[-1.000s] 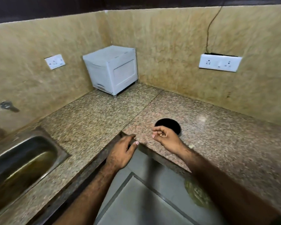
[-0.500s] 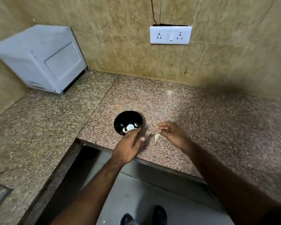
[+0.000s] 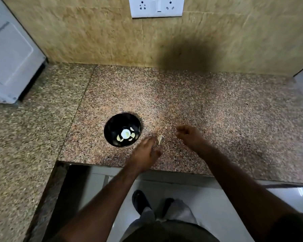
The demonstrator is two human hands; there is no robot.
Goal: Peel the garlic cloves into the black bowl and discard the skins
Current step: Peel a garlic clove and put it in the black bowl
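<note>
Both hands have spread apart over the speckled granite surface (image 3: 217,109), near its front edge beside the black bowl (image 3: 112,124). Left hand (image 3: 143,152) lies relaxed, holding nothing, by a garlic clove (image 3: 160,138); right hand (image 3: 189,135) is loosely curled, empty.

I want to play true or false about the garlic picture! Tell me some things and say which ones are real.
1. The black bowl sits on the granite counter. True.
2. The bowl is empty. False: several pale garlic cloves lie inside it.
3. A garlic piece lies on the counter between the two hands. True.
4. The right hand is inside the bowl. False: it is to the right of the bowl, over the counter.
5. A white socket plate is on the wall behind the counter. True.
6. The left hand is holding the bowl. False: it is just right of the bowl, near the garlic piece.
</note>
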